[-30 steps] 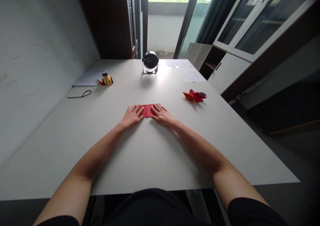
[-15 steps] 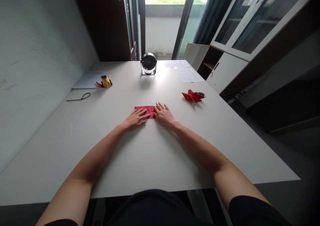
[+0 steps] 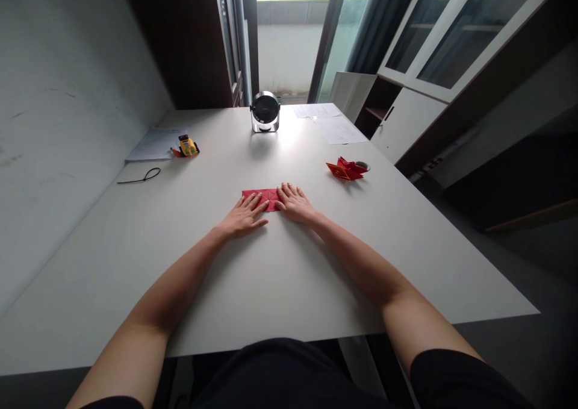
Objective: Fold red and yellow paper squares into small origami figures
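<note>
A creased red sheet of paper, folded into a strip, lies flat on the white table. My left hand rests palm down over its left and near part, fingers spread. On the right end lies my right hand, also flat with fingers stretched out. Both hands press on the paper and neither grips it. The ends of the strip are partly hidden under the fingers.
Folded red paper pieces sit beside a round grey object at right. A black round device on a stand is at the back. To the left are a yellow toy, a black cable tie and papers.
The left hand's fingers have shifted slightly on the red paper, with the thumb further out. The right hand stays on its end. The whole view has moved a little.
</note>
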The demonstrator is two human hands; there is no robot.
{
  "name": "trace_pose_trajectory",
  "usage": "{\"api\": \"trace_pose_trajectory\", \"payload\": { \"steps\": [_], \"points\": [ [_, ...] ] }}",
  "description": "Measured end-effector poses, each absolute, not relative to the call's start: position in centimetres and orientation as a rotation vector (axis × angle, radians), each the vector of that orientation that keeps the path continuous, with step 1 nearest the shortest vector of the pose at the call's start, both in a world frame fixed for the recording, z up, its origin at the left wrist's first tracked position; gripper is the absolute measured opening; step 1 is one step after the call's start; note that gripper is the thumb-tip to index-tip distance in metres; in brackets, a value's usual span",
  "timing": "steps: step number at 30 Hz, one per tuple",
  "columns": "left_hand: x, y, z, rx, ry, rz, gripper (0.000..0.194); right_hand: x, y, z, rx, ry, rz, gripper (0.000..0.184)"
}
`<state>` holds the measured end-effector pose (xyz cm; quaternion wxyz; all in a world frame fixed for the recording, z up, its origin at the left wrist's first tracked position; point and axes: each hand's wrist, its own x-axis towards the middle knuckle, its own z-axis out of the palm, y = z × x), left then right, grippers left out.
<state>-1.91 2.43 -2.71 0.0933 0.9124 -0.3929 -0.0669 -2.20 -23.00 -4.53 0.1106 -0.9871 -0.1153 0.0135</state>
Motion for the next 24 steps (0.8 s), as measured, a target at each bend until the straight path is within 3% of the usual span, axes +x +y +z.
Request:
{"api": "trace_pose_trajectory", "payload": {
  "steps": [9,15,19,24],
  "points": [
    [-1.9,2.6,-2.0,2.72,-1.171,-0.231,0.073,-1.4,-25.5,-4.4,-2.91,0.029,-0.06,0.065],
    [-1.6,2.8,-1.9,2.74,-1.207,-0.266,0.076,-2.4,-24.1,-3.1,-2.905,-0.354,-0.3,0.055],
    [-1.7,3.0,-1.7,2.728,-1.219,-0.268,0.075,-2.8,-23.2,-3.0,-2.897,-0.552,-0.145,0.053],
    [-1.8,3.0,-1.4,2.72,-1.219,-0.269,0.073,-2.0,-24.9,-3.6,-2.968,-0.223,-0.061,0.057]
  ]
}}
